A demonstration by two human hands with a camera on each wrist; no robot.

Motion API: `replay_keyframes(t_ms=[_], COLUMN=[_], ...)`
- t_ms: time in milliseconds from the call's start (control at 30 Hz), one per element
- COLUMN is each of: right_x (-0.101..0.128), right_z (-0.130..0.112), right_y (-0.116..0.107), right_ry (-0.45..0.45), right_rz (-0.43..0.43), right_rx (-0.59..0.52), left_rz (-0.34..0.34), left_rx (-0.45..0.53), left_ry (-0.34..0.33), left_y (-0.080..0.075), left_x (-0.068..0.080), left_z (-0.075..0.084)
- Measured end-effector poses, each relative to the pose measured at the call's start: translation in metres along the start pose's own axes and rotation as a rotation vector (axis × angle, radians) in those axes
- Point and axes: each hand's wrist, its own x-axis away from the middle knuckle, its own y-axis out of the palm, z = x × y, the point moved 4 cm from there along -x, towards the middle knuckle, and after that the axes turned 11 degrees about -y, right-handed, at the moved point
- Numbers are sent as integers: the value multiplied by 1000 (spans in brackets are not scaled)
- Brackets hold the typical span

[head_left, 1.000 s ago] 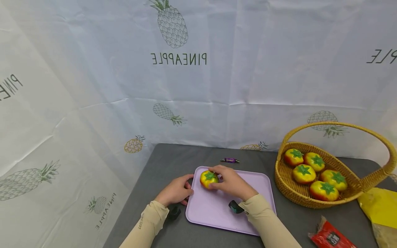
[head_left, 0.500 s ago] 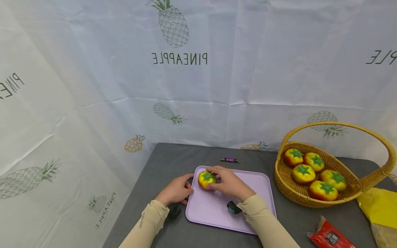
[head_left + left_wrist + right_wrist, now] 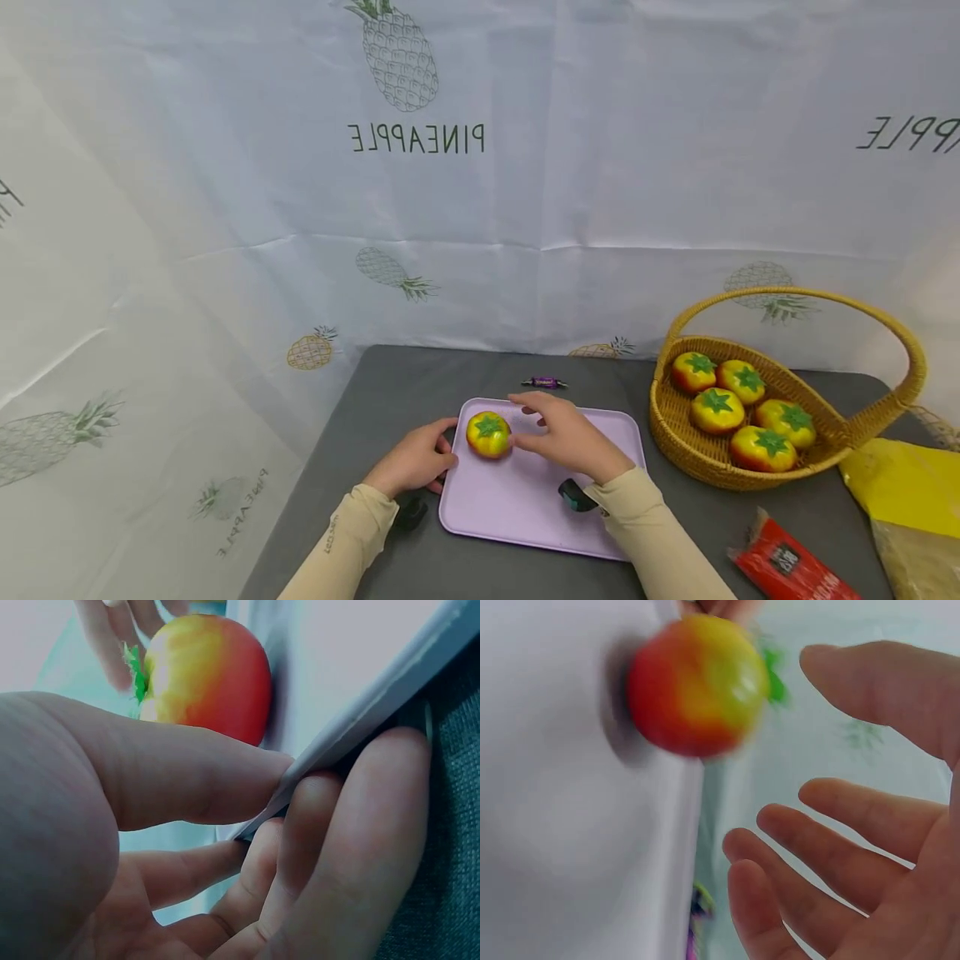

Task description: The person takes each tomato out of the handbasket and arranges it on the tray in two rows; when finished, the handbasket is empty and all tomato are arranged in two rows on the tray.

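Note:
A yellow and red persimmon (image 3: 487, 436) with a green star-shaped top sits near the far left corner of the lilac tray (image 3: 517, 508). My left hand (image 3: 414, 457) grips the tray's left edge; in the left wrist view its thumb lies on the rim (image 3: 352, 724) and fingers reach underneath. Just right of the persimmon, my right hand (image 3: 573, 439) hovers over the tray with spread fingers and an empty palm. The right wrist view has a gap between those fingers (image 3: 825, 855) and the blurred persimmon (image 3: 697, 686).
A wicker basket (image 3: 678, 446) with a tall handle stands on the right, holding several similar persimmons. A purple-wrapped candy (image 3: 544, 382) lies behind the tray. Toward the front right are a red packet (image 3: 791, 562) and a yellow bag (image 3: 907, 487). A pineapple-print curtain (image 3: 510, 192) backs the table.
The right hand shifted the persimmon slightly left on the tray, then released it and drew back to the right. The left hand kept its grip on the tray. The head view turned slightly right.

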Motion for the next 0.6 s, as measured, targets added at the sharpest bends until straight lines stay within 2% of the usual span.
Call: replay_keyframes(t_ms=[167,333,600], right_x=[31,73,155], right_z=[-4,-2,19], right_y=[-33,-80,-148], right_ry=[22,46,184], right_rz=[70,139,218], right_rx=[102,280,417], left_rz=[19,29,24], left_rx=[0,9,22], left_ry=[-12,-27,-19], left_y=[-3,-2,3], left_x=[3,3,-1], left_z=[-5,-6,1])
